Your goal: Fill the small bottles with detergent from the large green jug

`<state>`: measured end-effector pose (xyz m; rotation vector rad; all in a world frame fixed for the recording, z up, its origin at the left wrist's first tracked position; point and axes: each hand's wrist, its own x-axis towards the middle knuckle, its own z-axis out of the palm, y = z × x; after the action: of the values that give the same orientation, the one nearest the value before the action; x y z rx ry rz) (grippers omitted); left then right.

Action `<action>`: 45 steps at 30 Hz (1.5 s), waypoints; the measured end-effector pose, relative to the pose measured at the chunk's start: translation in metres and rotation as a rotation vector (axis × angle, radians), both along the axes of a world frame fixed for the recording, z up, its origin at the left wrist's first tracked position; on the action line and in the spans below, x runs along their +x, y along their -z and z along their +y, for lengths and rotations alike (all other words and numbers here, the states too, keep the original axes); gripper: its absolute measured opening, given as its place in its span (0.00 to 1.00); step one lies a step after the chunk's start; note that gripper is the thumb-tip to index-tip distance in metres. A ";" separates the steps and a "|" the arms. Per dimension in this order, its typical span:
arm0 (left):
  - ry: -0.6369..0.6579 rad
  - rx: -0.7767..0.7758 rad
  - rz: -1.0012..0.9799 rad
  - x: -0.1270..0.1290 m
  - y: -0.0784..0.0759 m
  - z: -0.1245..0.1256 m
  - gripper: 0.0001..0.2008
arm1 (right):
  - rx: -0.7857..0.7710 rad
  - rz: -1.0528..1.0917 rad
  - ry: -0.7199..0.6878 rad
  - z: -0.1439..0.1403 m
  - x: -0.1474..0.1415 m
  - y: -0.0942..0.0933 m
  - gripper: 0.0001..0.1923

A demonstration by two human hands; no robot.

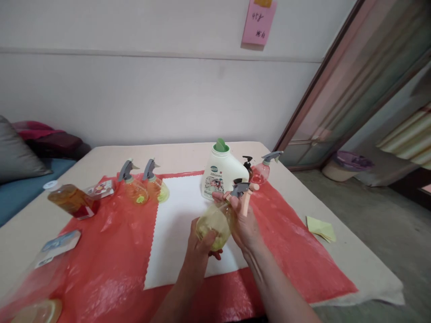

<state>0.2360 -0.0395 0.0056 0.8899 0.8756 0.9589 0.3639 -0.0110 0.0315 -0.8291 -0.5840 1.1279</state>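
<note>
Just below frame centre, the yellow spray bottle point(215, 224) was held over the white sheet point(175, 224), left hand point(202, 244) cupping its body, right hand point(244, 222) gripping its neck; trigger head pointed upper right.

A small yellow, see-through spray bottle point(215, 224) with a grey trigger head and pink lever is held tilted above the white sheet, its round body lowest, its nozzle pointing away right.
</note>
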 end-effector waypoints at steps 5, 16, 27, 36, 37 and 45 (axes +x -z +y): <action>0.105 -0.282 -0.157 -0.001 0.004 0.007 0.30 | 0.105 0.008 -0.078 -0.004 0.008 0.000 0.11; 0.469 -0.856 -0.437 -0.008 -0.013 0.005 0.40 | 0.142 -0.002 -0.304 -0.008 0.020 0.002 0.15; 0.277 -0.580 -0.313 -0.008 -0.005 0.004 0.36 | 0.097 -0.135 -0.166 -0.009 0.018 -0.012 0.11; 0.251 -0.496 -0.243 -0.011 -0.010 0.004 0.34 | 0.087 -0.279 -0.149 -0.012 0.031 -0.015 0.12; 0.260 -0.495 -0.238 -0.011 -0.011 0.005 0.34 | 0.096 -0.280 -0.156 -0.012 0.032 -0.015 0.13; 0.161 -0.336 -0.168 -0.009 -0.007 0.002 0.36 | 0.126 -0.229 -0.091 -0.012 0.029 -0.016 0.11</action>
<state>0.2271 -0.0380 0.0129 0.5738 0.7800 0.7093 0.3924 -0.0231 0.0473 -0.8347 -0.8823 1.0738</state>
